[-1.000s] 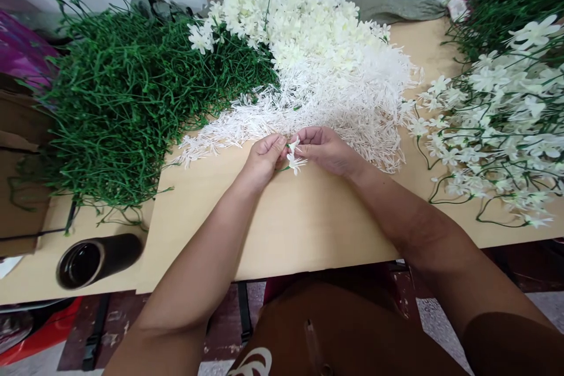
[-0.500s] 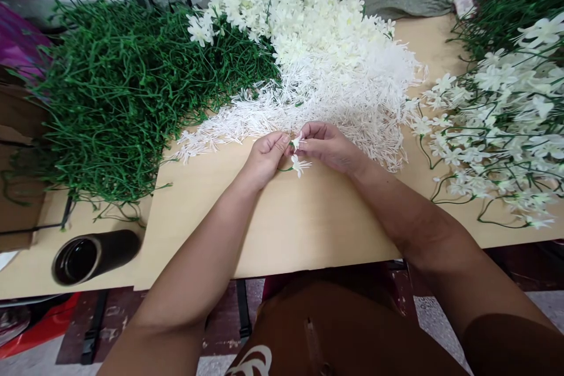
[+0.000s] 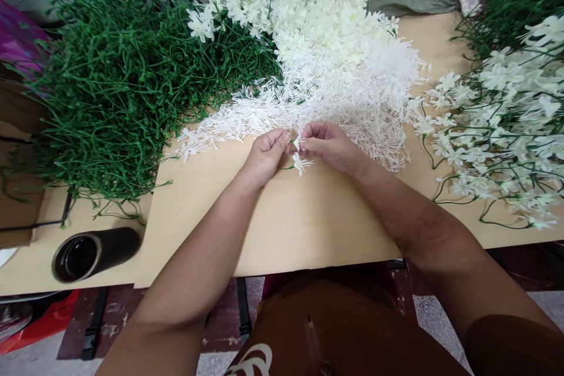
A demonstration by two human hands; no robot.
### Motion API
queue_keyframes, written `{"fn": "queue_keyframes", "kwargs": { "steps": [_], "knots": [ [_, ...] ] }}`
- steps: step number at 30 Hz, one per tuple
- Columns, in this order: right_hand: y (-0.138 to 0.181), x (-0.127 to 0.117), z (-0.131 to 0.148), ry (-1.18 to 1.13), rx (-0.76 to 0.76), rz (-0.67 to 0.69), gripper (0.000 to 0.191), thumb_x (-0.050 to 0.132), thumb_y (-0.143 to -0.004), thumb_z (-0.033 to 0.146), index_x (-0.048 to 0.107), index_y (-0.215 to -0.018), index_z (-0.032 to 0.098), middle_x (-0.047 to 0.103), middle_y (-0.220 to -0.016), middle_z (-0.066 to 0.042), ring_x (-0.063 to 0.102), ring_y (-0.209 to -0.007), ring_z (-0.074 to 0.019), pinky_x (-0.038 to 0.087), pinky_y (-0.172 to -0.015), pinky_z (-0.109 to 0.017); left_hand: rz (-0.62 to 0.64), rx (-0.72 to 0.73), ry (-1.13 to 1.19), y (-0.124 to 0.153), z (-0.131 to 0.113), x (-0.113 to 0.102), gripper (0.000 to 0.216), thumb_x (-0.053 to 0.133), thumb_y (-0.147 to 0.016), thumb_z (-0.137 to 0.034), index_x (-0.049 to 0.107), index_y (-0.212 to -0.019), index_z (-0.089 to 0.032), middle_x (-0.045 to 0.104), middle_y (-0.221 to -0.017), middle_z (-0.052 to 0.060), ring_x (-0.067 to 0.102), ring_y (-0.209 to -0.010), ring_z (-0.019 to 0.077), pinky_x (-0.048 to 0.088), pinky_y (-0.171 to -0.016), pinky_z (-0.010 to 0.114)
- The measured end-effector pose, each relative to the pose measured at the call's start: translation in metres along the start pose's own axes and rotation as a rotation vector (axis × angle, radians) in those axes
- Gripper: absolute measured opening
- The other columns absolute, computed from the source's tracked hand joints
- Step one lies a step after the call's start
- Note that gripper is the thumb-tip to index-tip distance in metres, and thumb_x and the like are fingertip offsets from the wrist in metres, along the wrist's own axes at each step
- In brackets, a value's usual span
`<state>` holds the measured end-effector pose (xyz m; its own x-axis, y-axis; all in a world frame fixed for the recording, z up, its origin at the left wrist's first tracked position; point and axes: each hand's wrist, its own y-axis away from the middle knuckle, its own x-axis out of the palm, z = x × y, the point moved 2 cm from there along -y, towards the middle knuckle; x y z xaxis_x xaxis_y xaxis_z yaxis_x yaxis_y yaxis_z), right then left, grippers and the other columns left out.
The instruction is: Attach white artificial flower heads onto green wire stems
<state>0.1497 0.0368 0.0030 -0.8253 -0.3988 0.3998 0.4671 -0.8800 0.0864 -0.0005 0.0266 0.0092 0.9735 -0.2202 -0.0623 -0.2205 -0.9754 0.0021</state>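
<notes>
My left hand [image 3: 269, 154] is closed in a pinch on a green artificial flower stem, most of it hidden in the fingers. One white flower [image 3: 299, 164] on a branch of this stem hangs just below the hands. My right hand [image 3: 326, 145] pinches a second small white flower [image 3: 296, 144] at the stem's other tip, between the two hands. Right behind the hands lies a heap of thin white stamens [image 3: 339, 100]. Beyond it rises a pile of loose white blossoms [image 3: 304, 6].
A large mound of green stems [image 3: 118, 88] covers the table's left side. Finished-looking white flower sprays [image 3: 506, 129] lie at the right. A dark cylinder [image 3: 117, 247] rests on its side near the front left edge of the table [image 3: 299, 235]. A cardboard box [image 3: 20, 188] stands far left.
Both hands stay almost in place. The small flower between them sits slightly closer to the right fingertips. The whole view has shifted a little.
</notes>
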Motion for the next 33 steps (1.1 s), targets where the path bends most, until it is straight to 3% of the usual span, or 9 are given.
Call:
{"fn": "queue_keyframes", "kwargs": {
  "steps": [18,33],
  "knots": [
    [0.0008,0.0028,0.0006,0.068,-0.011,-0.068,0.035,0.089,-0.053,0.027,0.057,-0.062,0.016,0.066,-0.057,0.004,0.059,-0.053,-0.0068,0.046,-0.053,-0.018,0.028,0.016,-0.084,0.0011,-0.0003,-0.0005,0.059,0.066,-0.070,-0.074,0.046,-0.056,-0.020,0.036,-0.049,-0.004,0.030,-0.049,0.0087,0.020,-0.043,0.023],
    [-0.0030,0.0073,-0.0043,0.132,-0.079,-0.171,0.040,0.090,-0.052,0.035,0.056,-0.060,0.017,0.061,-0.055,0.004,0.053,-0.050,-0.0059,0.043,-0.049,-0.019,-0.106,0.055,-0.082,-0.0016,0.0087,0.0046,0.050,0.063,-0.079,-0.059,0.040,-0.057,-0.021,0.033,-0.051,-0.004,0.034,-0.054,0.0110,0.026,-0.048,0.024]
  ]
}}
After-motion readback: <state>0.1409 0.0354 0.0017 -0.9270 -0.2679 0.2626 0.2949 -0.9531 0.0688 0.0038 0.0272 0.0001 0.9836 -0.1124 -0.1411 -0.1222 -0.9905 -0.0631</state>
